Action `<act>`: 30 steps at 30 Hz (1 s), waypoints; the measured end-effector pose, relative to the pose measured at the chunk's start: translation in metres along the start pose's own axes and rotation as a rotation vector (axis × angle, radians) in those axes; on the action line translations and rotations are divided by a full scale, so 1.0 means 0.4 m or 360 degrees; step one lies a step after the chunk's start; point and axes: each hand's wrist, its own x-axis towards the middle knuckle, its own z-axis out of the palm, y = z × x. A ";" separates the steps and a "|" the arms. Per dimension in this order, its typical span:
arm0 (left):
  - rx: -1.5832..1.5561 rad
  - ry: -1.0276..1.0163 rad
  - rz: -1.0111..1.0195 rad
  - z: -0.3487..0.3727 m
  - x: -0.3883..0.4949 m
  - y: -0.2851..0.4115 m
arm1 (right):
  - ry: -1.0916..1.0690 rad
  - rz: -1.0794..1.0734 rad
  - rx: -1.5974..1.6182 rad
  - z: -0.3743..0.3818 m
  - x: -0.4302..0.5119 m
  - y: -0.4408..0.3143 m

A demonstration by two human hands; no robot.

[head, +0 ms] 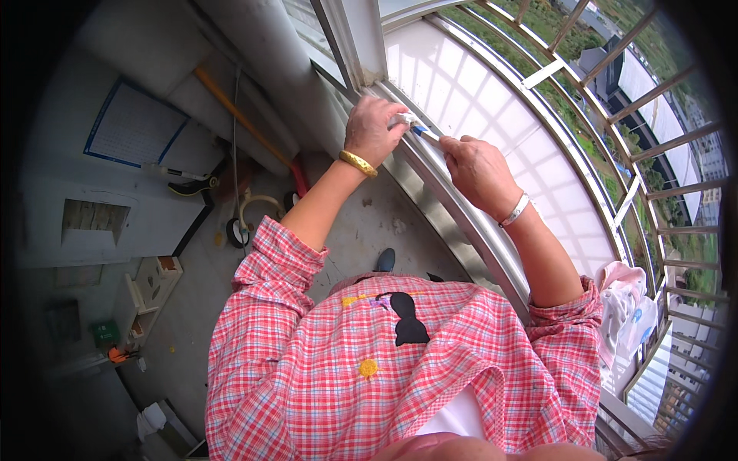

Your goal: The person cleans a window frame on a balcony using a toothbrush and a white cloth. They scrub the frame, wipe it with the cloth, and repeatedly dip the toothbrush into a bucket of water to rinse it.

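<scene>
My left hand point(372, 129), with a gold bangle at its wrist, pinches a small white wad point(402, 119), perhaps tissue or cloth, over the window sill. My right hand point(479, 171), wearing a silver bangle, grips the handle of a slim tool point(429, 137) with a blue part near its far end. That end meets the white wad, and my left fingers partly cover it, so the tool's exact kind is unclear. Both hands are above the metal window track point(455, 193), close to the upright window frame point(364, 43).
Outside the track lies a pale ledge point(490, 104) bounded by metal security bars point(663, 154). A pink-and-white cloth point(620, 288) is bundled at right. An orange pole point(236, 112) leans at left, above a wooden stand point(158, 282) on the floor.
</scene>
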 end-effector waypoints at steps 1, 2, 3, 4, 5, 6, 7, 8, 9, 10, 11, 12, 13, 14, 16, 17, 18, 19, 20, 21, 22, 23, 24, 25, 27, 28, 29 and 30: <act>-0.0044 0.0036 0.0009 -0.002 -0.001 -0.010 | -0.0053 0.0076 -0.0053 0.001 0.016 -0.011; -0.0093 0.0070 0.0038 -0.005 0.004 -0.021 | 0.0006 0.0014 -0.0039 -0.009 0.028 -0.018; -0.0121 0.0032 0.0010 -0.008 0.010 -0.035 | 0.0008 0.0016 -0.0046 -0.024 0.037 -0.021; -0.0078 0.0073 0.0004 -0.007 0.022 -0.049 | 0.0004 0.0018 -0.0057 -0.041 0.042 -0.021; -0.0035 0.0120 -0.0002 -0.006 0.034 -0.063 | 0.0062 0.0051 -0.0026 -0.053 0.050 -0.022; 0.0010 0.0157 -0.0020 -0.004 0.038 -0.073 | 0.0163 0.0073 0.0015 -0.055 0.062 -0.025; 0.0101 0.0130 -0.0028 -0.003 0.046 -0.085 | 0.0131 0.0059 0.0019 -0.053 0.077 -0.025; 0.0127 0.0127 -0.0033 -0.003 0.052 -0.095 | 0.0142 0.0002 0.0012 -0.043 0.096 -0.025; 0.0154 0.0124 -0.0036 -0.002 0.058 -0.103 | 0.0135 0.0040 0.0023 -0.027 0.113 -0.026; 0.0183 0.0113 -0.0053 0.000 0.067 -0.112 | 0.0139 0.0049 0.0029 -0.010 0.129 -0.023; 0.0264 0.0239 0.0044 0.001 0.075 -0.121 | 0.0173 0.0003 0.0037 0.008 0.149 -0.018; 0.0237 0.0203 -0.0017 0.004 0.076 -0.122 | 0.0136 0.0050 0.0014 0.026 0.167 -0.009; 0.0217 0.0173 -0.0076 0.004 0.077 -0.125 | 0.0135 0.0048 -0.0003 0.043 0.191 -0.002; 0.0196 0.0159 -0.0108 0.004 0.078 -0.127 | 0.0144 0.0052 -0.0024 0.058 0.217 0.004; 0.0265 0.0147 -0.0182 -0.002 0.073 -0.128 | 0.0090 0.0053 -0.0040 0.081 0.264 0.004; 0.0307 0.0146 -0.0216 -0.006 0.071 -0.128 | 0.0062 0.0069 -0.0058 0.087 0.288 0.000; 0.0291 0.0165 -0.0215 -0.010 0.070 -0.126 | -0.0034 0.0152 -0.0106 0.090 0.309 -0.008; 0.0287 0.0176 -0.0231 -0.017 0.065 -0.122 | -0.0085 0.0146 -0.0136 0.089 0.326 -0.016; 0.0293 0.0166 -0.0259 -0.024 0.060 -0.117 | -0.0104 0.0133 -0.0130 0.085 0.340 -0.022; 0.0248 0.0153 -0.0278 -0.032 0.059 -0.113 | -0.0150 0.0152 -0.0149 0.078 0.354 -0.027; 0.0156 0.0210 -0.0306 -0.039 0.062 -0.109 | -0.0147 0.0116 -0.0162 0.069 0.364 -0.028; 0.0072 0.0248 -0.0352 -0.047 0.062 -0.105 | -0.0099 0.0053 -0.0106 0.059 0.370 -0.027; -0.0003 0.0285 -0.0390 -0.057 0.061 -0.102 | -0.0154 0.0130 -0.0116 0.051 0.373 -0.025; -0.0172 0.0304 -0.0506 -0.072 0.053 -0.097 | -0.0152 0.0135 -0.0099 0.040 0.375 -0.019; -0.0305 0.0371 -0.0581 -0.102 0.038 -0.093 | -0.0249 0.0216 -0.0084 0.031 0.379 -0.009; -0.0371 0.0407 -0.0625 -0.115 0.026 -0.090 | -0.0248 0.0149 -0.0056 0.033 0.383 -0.006; -0.0362 0.0403 -0.0682 -0.126 0.018 -0.088 | -0.0256 0.0133 -0.0074 0.036 0.393 -0.004; -0.0373 0.0426 -0.0694 -0.134 0.012 -0.087 | -0.0260 0.0121 -0.0089 0.041 0.404 -0.003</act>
